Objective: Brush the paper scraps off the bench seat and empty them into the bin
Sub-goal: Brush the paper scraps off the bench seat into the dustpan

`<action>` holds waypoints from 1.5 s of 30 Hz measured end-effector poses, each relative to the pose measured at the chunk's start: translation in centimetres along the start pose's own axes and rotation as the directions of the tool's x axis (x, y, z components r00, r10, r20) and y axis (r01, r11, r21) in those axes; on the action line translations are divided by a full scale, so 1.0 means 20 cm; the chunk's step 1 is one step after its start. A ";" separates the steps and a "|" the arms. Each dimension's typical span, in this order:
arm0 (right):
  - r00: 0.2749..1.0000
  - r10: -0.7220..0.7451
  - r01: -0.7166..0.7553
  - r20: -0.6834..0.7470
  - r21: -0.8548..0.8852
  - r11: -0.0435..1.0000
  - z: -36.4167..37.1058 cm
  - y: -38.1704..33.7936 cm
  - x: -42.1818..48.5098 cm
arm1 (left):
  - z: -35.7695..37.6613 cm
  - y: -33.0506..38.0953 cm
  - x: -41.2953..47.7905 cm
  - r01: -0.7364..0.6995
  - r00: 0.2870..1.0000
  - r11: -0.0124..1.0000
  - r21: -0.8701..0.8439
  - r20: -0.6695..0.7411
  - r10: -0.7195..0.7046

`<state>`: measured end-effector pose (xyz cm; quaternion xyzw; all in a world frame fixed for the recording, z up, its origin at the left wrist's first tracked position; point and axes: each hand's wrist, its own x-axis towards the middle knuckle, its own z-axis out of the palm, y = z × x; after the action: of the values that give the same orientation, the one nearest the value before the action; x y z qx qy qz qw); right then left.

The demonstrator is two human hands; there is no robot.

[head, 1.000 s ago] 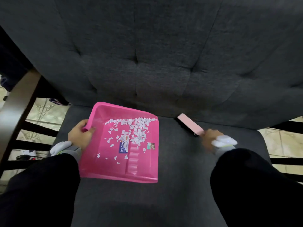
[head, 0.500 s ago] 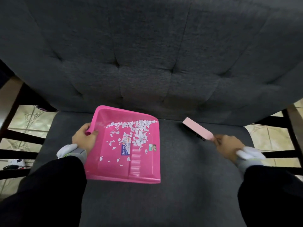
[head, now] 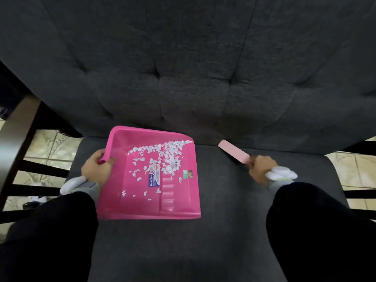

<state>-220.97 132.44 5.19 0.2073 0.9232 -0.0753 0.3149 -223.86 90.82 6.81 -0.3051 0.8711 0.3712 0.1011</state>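
Fingers (head: 95, 158) of my left hand (head: 95, 171) pinch the dustpan (head: 179, 202) wall; my right hand (head: 261, 168) clenches the brush (head: 234, 153) near the bench (head: 223, 231) back edge. One dustpan, one brush, scraps (head: 171, 157) too many to count.

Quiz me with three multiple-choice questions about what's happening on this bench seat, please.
1. Where do the paper scraps lie?
A. on the floor tiles
B. in the dustpan
C. on the backrest

2. What colour is the dustpan?
A. blue
B. green
C. pink

3. What is the right hand doing?
A. gripping the brush
B. lying flat and empty
C. holding a cup

Answers:
1 B, the white scraps sit inside the pan's tray.
2 C, its whole body is bright pink.
3 A, the fingers curl round the brush's handle end.
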 end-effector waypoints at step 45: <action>0.987 0.160 -0.136 -0.001 0.520 0.843 0.33 -0.20 -0.29 | -0.05 0.01 0.01 -0.042 0.998 0.999 -0.035 0.042 0.043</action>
<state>-214.93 125.08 3.55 0.3567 0.8568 -0.2917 0.2316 -224.03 90.12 7.47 -0.2801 0.8686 0.3946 0.1066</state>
